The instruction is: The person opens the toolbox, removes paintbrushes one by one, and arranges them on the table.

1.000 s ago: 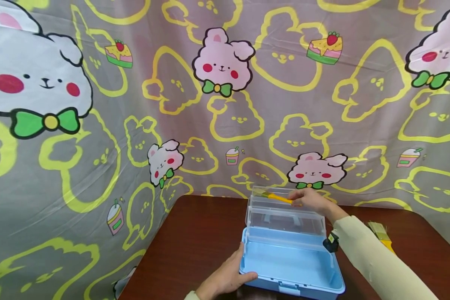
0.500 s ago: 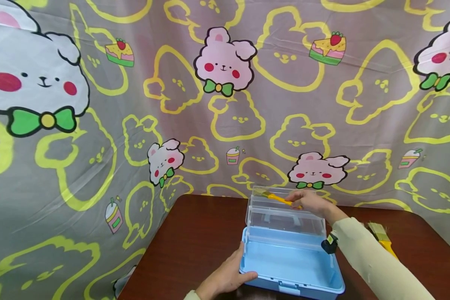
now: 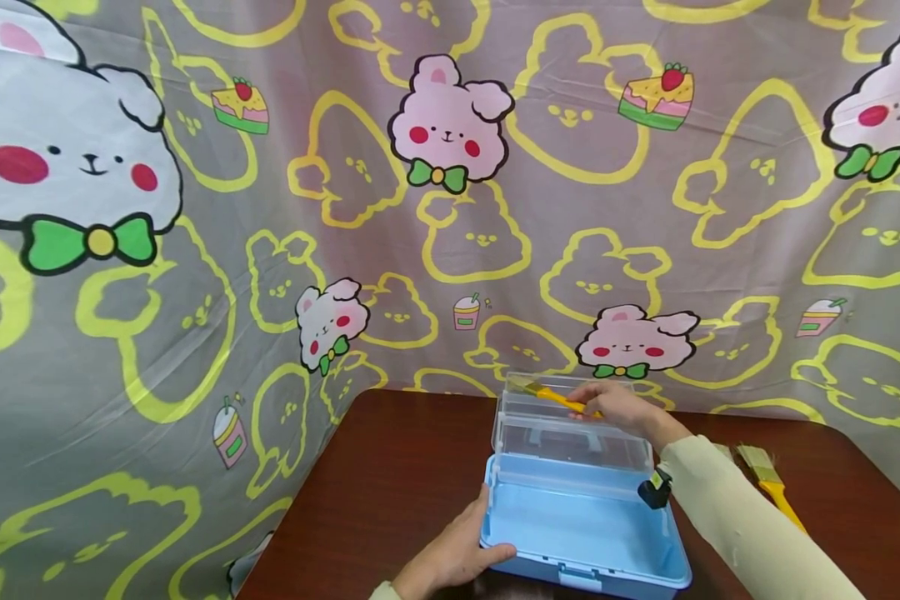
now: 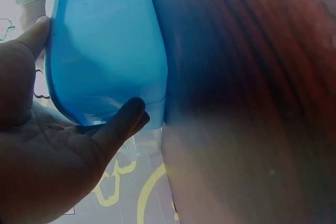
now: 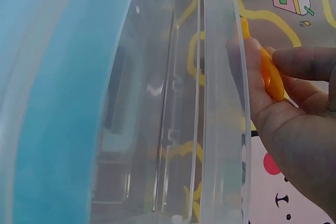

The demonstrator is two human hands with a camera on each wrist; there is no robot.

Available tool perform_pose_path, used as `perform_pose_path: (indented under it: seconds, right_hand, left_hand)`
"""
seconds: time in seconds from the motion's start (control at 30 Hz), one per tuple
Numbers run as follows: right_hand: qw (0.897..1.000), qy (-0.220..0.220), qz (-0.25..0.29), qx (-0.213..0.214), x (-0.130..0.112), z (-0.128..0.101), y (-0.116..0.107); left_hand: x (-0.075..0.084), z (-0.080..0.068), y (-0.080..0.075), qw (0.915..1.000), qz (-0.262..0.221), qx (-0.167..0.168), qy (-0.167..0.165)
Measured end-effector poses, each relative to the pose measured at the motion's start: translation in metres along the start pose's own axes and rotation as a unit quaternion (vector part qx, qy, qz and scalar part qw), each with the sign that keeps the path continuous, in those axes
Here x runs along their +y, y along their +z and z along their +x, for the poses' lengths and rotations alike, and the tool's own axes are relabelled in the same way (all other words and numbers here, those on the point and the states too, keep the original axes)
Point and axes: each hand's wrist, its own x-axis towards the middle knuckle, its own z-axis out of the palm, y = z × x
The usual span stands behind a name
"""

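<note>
A light blue plastic box (image 3: 581,533) lies open on a dark brown table (image 3: 390,492), its clear lid (image 3: 570,433) standing up at the back. My left hand (image 3: 461,554) holds the box's near left corner, thumb on the rim (image 4: 31,35) and fingers under the wall (image 4: 123,119). My right hand (image 3: 615,402) pinches the yellow handle of a small paintbrush (image 3: 551,394) over the top edge of the lid, bristles pointing left. In the right wrist view the handle (image 5: 270,74) sits between thumb and fingers beside the clear lid (image 5: 210,103).
Another yellow-handled brush (image 3: 768,482) lies on the table to the right of the box. A cartoon-printed cloth (image 3: 450,208) hangs behind the table and drapes down its left side. A small black object (image 3: 654,492) hangs at my right sleeve.
</note>
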Motion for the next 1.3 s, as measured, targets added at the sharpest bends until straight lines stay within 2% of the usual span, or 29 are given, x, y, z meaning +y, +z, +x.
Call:
perform_pose_path:
  seconds: [0.23, 0.6, 0.97, 1.3]
  right_hand:
    - [1.0, -0.004, 0.009, 0.002, 0.001, -0.003, 0.002]
    - [0.999, -0.047, -0.025, 0.009, 0.002, -0.013, -0.002]
    - [0.996, -0.069, -0.052, 0.035, -0.002, -0.034, -0.011]
    - [0.994, -0.063, -0.056, 0.064, 0.005, -0.057, -0.026]
  left_hand:
    - [0.0, -0.001, 0.001, 1.0, -0.003, -0.001, -0.003]
    - [0.001, -0.002, -0.001, 1.0, -0.004, -0.002, -0.002]
    - [0.0, -0.002, 0.001, 1.0, -0.001, 0.004, 0.0]
    - [0.001, -0.001, 0.003, 0.9999, -0.002, 0.011, 0.007]
